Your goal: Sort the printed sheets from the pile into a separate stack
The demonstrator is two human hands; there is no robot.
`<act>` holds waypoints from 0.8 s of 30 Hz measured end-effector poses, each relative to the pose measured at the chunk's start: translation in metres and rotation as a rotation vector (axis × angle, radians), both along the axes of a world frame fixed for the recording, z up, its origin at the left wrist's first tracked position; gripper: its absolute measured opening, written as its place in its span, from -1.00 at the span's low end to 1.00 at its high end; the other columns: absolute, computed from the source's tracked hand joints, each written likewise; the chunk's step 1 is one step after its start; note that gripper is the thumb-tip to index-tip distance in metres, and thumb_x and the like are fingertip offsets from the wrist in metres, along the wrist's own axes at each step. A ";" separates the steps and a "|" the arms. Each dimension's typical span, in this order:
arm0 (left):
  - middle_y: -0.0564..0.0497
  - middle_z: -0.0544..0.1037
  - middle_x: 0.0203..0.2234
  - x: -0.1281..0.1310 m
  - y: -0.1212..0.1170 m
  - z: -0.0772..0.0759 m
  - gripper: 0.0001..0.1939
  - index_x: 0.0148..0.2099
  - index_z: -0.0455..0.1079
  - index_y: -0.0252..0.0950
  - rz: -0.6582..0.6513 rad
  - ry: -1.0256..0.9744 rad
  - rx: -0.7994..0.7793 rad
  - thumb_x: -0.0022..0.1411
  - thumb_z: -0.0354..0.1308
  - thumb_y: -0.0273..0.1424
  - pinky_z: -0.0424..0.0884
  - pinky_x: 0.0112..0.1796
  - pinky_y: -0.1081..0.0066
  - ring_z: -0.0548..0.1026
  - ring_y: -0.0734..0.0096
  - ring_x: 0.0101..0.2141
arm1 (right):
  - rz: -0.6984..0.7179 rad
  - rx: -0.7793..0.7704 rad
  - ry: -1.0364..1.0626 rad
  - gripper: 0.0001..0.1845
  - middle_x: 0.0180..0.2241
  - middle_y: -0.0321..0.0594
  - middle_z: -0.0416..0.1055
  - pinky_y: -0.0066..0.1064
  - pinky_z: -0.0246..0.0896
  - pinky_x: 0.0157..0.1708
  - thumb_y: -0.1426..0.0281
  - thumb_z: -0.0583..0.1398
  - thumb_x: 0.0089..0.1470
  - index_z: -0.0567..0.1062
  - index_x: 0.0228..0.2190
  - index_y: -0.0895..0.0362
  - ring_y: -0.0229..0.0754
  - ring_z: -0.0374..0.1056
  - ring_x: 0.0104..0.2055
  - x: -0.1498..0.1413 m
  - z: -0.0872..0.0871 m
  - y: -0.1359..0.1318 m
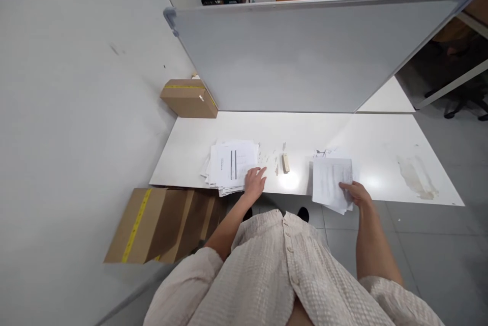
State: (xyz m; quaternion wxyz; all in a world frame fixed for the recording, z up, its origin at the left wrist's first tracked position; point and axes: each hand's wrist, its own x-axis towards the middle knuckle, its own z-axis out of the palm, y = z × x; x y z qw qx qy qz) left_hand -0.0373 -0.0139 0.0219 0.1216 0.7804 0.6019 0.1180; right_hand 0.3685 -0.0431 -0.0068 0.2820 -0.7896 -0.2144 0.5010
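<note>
On the left of the white table lies an uneven stack of printed papers (pixel 232 160). My left hand (pixel 254 181) rests at the stack's lower right corner, fingers stretched out and holding nothing. To the right, my right hand (pixel 355 192) grips the right edge of some printed sheets (pixel 331 178), thumb on top and fingers underneath. These sheets jut past the table's front edge, and other papers show beneath and behind them. Between the two groups of paper lies a small beige block-shaped object (pixel 285 163); its kind is unclear.
A whiteboard (pixel 282 56) stands along the back of the white table (pixel 381 148). One cardboard box (pixel 190 102) sits at the table's back left corner. More cardboard boxes (pixel 139 224) stand on the floor at the left. Brownish stains (pixel 417 177) mark the table's right end.
</note>
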 end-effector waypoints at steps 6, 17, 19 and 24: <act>-0.13 0.18 0.02 -0.061 -0.011 -0.003 -0.44 0.09 0.11 -0.21 0.081 0.166 -0.023 0.03 0.12 -0.26 0.09 -0.03 0.17 0.12 0.08 0.01 | 0.102 -0.167 -0.646 -0.23 -0.11 0.21 0.29 -0.18 0.22 -0.25 0.16 0.21 -0.24 0.22 -0.02 0.30 0.11 0.28 -0.12 0.018 0.016 0.009; -0.06 0.37 -0.21 -0.070 -0.011 -0.009 -0.76 -0.12 0.33 -0.22 0.034 0.048 -0.076 0.20 -0.09 -0.37 0.22 -0.15 0.31 0.28 0.28 -0.15 | 0.611 0.280 -0.243 -0.57 -0.11 -0.06 0.31 -0.33 0.17 -0.22 0.25 0.16 -0.12 0.38 -0.16 0.11 -0.16 0.32 -0.31 -0.186 0.027 0.029; -0.05 0.41 -0.28 -0.071 -0.010 -0.009 -0.73 -0.20 0.37 -0.25 0.077 -0.009 -0.069 0.22 -0.16 -0.41 0.24 -0.19 0.33 0.31 0.32 -0.22 | 0.666 0.326 -0.102 -0.65 -0.19 -0.13 0.36 -0.35 0.18 -0.22 0.26 0.19 -0.14 0.43 -0.24 0.08 -0.18 0.32 -0.31 -0.216 0.024 0.029; -0.02 0.46 -0.38 -0.064 -0.013 0.003 -0.75 -0.30 0.39 -0.28 0.206 -0.200 0.016 0.21 -0.12 -0.38 0.26 -0.21 0.35 0.34 0.35 -0.27 | 0.546 0.138 0.446 -0.57 -0.27 -0.07 0.39 -0.35 0.29 -0.39 0.07 0.11 -0.10 0.39 -0.31 0.15 -0.18 0.36 -0.38 -0.259 0.028 0.032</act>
